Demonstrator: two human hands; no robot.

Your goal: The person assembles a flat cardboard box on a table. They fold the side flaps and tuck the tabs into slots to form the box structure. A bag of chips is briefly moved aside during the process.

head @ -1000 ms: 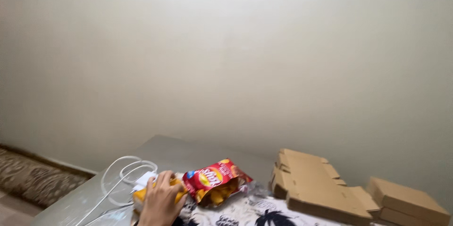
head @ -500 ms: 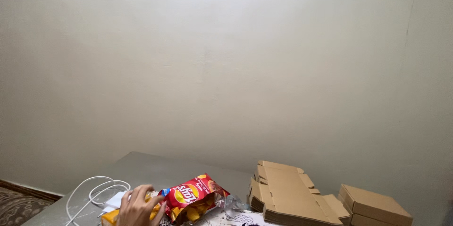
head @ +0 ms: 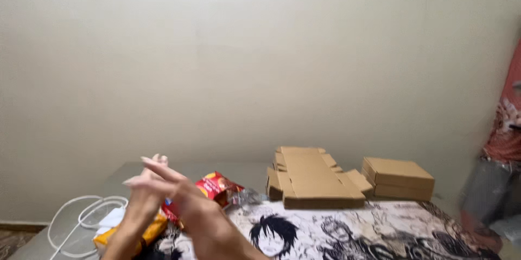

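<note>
Both hands hang raised above the table's [head: 255,170] near left part, fingers stretched out and holding nothing: the left hand [head: 142,197] crosses just behind the right hand [head: 179,192]. Under them lie a red snack bag [head: 220,186] and a yellow packet [head: 152,230], beside a looped white cable [head: 81,214] at the left edge. 2 stacks of flat cardboard boxes [head: 312,178] sit toward the far edge, by a black-and-white printed cloth [head: 347,233].
</note>
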